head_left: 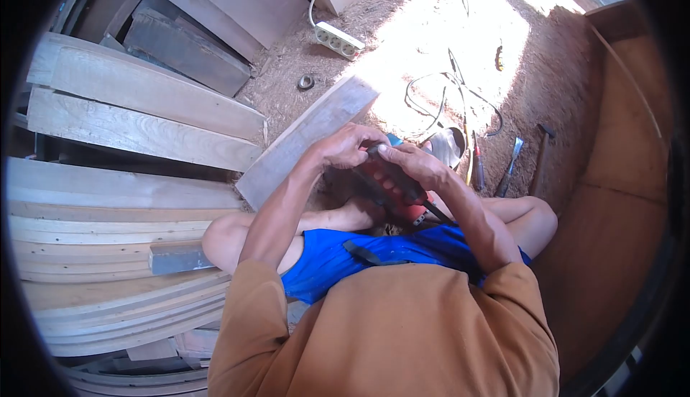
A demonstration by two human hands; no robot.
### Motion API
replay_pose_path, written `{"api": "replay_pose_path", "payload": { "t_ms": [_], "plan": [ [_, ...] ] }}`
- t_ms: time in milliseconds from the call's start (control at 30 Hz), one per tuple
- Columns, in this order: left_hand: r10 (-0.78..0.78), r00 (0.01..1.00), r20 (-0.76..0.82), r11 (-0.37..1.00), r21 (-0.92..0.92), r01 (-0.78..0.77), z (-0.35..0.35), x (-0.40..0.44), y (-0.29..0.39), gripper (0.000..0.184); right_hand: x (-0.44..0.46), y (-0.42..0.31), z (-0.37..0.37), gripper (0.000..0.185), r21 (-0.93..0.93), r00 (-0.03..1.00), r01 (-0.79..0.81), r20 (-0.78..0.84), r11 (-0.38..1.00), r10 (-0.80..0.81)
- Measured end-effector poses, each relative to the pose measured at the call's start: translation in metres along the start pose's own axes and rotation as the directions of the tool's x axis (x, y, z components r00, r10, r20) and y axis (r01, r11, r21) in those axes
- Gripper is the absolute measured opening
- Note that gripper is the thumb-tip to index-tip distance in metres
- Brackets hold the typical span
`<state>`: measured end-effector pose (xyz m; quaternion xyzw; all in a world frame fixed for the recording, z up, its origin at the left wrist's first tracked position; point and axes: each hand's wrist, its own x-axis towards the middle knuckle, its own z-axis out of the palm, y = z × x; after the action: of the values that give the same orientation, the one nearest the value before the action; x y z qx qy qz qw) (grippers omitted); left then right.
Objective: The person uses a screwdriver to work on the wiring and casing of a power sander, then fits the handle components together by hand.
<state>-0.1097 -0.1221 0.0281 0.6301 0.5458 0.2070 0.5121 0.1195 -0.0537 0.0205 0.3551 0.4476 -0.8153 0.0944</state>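
A red and black power tool [392,183] lies above my lap, its black cord end toward my body. My left hand [351,145] is closed at the tool's far end, with fingers curled and the thumb near its tip. From the other side my right hand [413,161] grips the same end, thumb pressed on top. Something small and blue [394,139] shows just past my fingers; I cannot make out what it is. The underside of the tool and most of my fingertips are hidden.
Stacked boards [129,195] fill the left side. A loose plank [309,142] lies near my left arm. Beyond are a power strip [339,41], a roll of tape [306,82] and a black cable [460,80]. A chisel [510,167] and a hammer [542,160] lie right.
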Motion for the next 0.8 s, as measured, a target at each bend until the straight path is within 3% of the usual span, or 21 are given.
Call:
{"api": "replay_pose_path", "payload": {
  "t_ms": [100,200,300,400,500,800],
  "plan": [
    [0.044,0.999,0.013,0.999,0.005,-0.044,-0.003,0.0,-0.002,0.047,0.007,-0.009,0.002,0.052,0.045,0.989,-0.133,-0.056,0.99,0.136],
    [-0.01,0.999,0.03,1.0,-0.02,0.01,-0.004,0.0,0.0,0.044,0.016,0.002,0.008,0.047,0.118,0.993,0.004,-0.115,0.993,0.01],
    [-0.064,0.997,0.034,0.993,-0.1,0.067,-0.003,-0.003,-0.001,0.041,0.008,-0.002,0.016,0.046,0.124,0.987,0.026,-0.162,0.992,-0.005],
    [-0.039,0.999,0.009,0.999,-0.033,0.039,-0.004,-0.006,0.003,0.039,0.01,0.003,0.015,0.048,-0.064,0.966,0.046,-0.252,0.997,-0.061],
    [-0.04,0.999,0.0,0.999,0.015,0.04,-0.002,-0.004,-0.003,0.039,-0.006,-0.005,0.02,0.054,-0.26,0.879,0.134,-0.414,0.956,-0.236],
    [-0.075,0.997,0.027,0.997,-0.034,0.076,-0.003,-0.005,0.004,0.036,-0.009,-0.019,0.015,0.056,-0.438,0.97,0.036,-0.2,0.898,-0.137]
  ]
}}
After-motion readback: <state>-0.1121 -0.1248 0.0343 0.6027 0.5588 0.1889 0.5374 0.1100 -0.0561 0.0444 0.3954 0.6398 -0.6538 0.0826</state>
